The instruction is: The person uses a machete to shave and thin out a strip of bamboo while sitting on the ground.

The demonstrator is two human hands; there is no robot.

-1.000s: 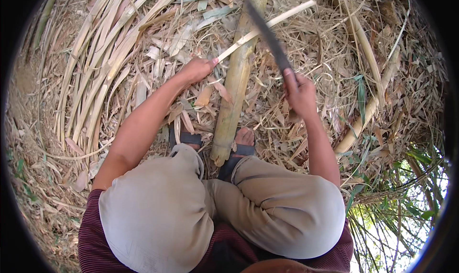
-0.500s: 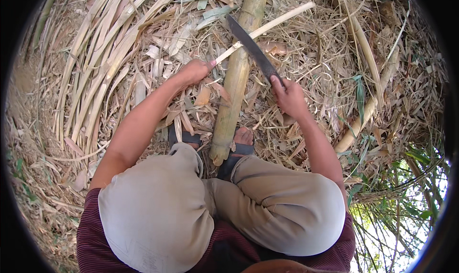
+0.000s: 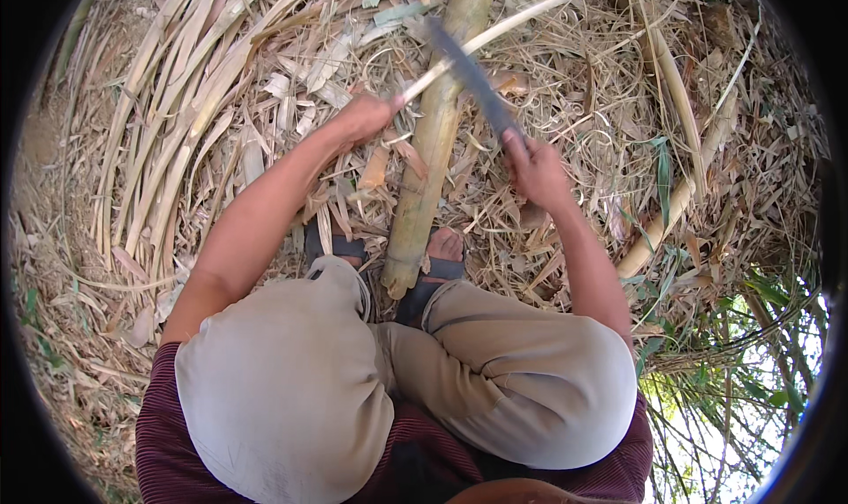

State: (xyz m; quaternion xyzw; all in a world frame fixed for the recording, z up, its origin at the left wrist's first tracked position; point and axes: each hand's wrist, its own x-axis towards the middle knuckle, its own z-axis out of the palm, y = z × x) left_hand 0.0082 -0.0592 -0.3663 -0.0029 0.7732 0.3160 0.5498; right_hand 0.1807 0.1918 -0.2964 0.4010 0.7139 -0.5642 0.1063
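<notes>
Both your hands are closed on their work as you squat on a litter of dry straw-coloured bamboo leaves and husks [image 3: 565,89]. Your left hand [image 3: 364,117] grips the near end of a thin pale split bamboo strip [image 3: 495,36], which runs up and to the right from your fist, crossing over a thick yellow-green bamboo pole [image 3: 433,142]. Your right hand [image 3: 533,170] is wrapped around the handle of a long dark-bladed machete [image 3: 468,71]; its blade slants up and to the left from your fist and meets the strip just above the pole, the blade slightly blurred. You cannot tell from this view whether the edge is biting into the strip or only resting against it.

The pole lies lengthwise away from you, its cut end [image 3: 402,274] down between your feet, which wear dark sandals [image 3: 424,288]. Your knees in light khaki trousers [image 3: 291,389] fill the lower part of the view, with a dark maroon ribbed shirt [image 3: 163,433] showing at the bottom edge.

To your left a sheaf of long pale split bamboo slats [image 3: 168,124] curves across the ground. To your right another pale bamboo stalk [image 3: 680,195] lies among the litter, well apart from the pole, and green foliage [image 3: 751,363] shows at the lower right rim.
</notes>
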